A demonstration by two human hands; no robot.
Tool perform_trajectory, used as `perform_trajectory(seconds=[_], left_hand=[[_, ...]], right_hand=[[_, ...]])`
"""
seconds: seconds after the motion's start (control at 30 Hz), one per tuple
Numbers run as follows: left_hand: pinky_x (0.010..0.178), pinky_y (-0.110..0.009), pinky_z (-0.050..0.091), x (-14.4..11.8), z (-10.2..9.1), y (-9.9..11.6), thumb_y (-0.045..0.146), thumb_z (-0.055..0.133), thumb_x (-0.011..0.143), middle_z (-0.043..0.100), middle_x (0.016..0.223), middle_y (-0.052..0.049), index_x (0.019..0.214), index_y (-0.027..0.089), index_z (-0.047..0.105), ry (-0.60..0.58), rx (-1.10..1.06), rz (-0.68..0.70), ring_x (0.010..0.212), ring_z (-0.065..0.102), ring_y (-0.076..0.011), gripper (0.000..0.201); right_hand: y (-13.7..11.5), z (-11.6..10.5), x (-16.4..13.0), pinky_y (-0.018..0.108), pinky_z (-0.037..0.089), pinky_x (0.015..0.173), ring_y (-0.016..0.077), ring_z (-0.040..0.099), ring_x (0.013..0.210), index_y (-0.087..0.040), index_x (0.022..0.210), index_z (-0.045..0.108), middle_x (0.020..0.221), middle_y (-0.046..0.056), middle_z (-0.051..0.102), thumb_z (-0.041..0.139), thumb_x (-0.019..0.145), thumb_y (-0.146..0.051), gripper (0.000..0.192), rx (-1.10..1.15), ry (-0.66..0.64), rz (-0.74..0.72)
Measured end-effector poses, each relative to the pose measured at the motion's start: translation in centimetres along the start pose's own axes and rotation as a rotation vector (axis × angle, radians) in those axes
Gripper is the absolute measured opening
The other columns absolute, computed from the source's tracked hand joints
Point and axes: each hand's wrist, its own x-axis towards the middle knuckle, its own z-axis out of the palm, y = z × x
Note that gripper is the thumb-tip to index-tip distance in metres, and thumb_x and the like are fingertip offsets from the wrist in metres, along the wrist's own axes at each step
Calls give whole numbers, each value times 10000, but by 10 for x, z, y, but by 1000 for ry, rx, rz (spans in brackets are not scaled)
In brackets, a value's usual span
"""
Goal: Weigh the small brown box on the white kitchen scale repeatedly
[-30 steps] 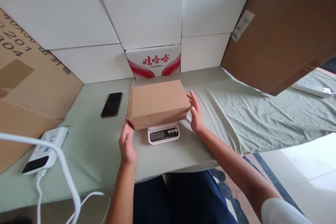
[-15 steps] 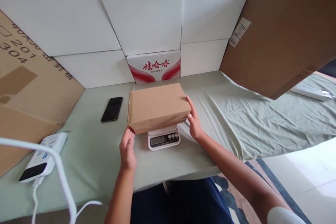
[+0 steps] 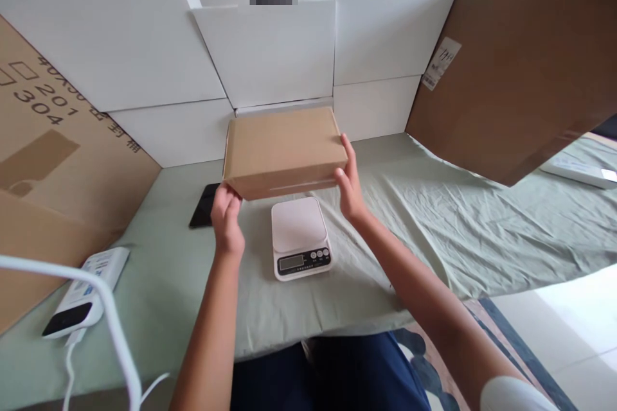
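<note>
A brown cardboard box (image 3: 286, 144) is held up off the table between my two hands. My left hand (image 3: 226, 215) grips its near left corner, fingers tucked under it. On the right end, my right hand (image 3: 351, 180) clasps the side with the thumb at the near face. Below and nearer to me stands a white kitchen scale (image 3: 299, 225), its plate bare and its small display looking grey. Behind my left hand lies a black phone (image 3: 201, 209), partly covered by the hand.
White boxes (image 3: 284, 54) form a wall at the back. Large cardboard panels stand at the left (image 3: 62, 160) and right (image 3: 506, 70). A white power strip (image 3: 89, 292) and a thick white cable (image 3: 113, 321) are at the left front. Green cloth (image 3: 376, 257) covers the table.
The cardboard box has risen off the scale and moved away from me, held by both hands. The scale's plate has come into view, while the red-and-white carton behind is now hidden.
</note>
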Motion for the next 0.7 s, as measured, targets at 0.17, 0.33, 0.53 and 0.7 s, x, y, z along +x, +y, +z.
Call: perform_trajectory(seconds=[0.17, 0.33, 0.53, 0.7], left_hand=[[1177, -441, 438, 23, 13, -65, 636, 614, 895, 681, 1374, -148, 1354, 205, 634, 31, -23, -70, 1391, 587, -311, 630], [1202, -442, 408, 15, 12, -99, 627, 602, 908, 661, 1429, -125, 1365, 246, 631, 27, -27, -128, 1414, 570, -291, 596], [1234, -423, 373, 15, 16, -106, 600, 632, 888, 632, 1496, -114, 1386, 255, 629, 24, -84, -205, 1472, 525, -271, 605], [1216, -467, 397, 15, 18, -101, 627, 633, 864, 656, 1463, -152, 1370, 220, 644, 55, -86, -304, 1439, 563, -305, 650]], right_hand=[[64, 32, 1, 561, 164, 1375, 306, 212, 1662, -285, 1670, 173, 1778, 74, 241, 396, 938, -809, 927, 76, -44, 147], [92, 36, -8, 476, 132, 1394, 268, 177, 1675, -303, 1655, 239, 1783, 21, 242, 455, 946, -768, 875, 129, -50, 188], [99, 31, -2, 498, 126, 1395, 274, 175, 1677, -320, 1649, 246, 1785, -5, 238, 464, 959, -740, 837, 136, -53, 227], [113, 30, 0, 551, 140, 1388, 294, 201, 1671, -328, 1657, 219, 1792, -15, 217, 458, 963, -687, 817, 140, -84, 234]])
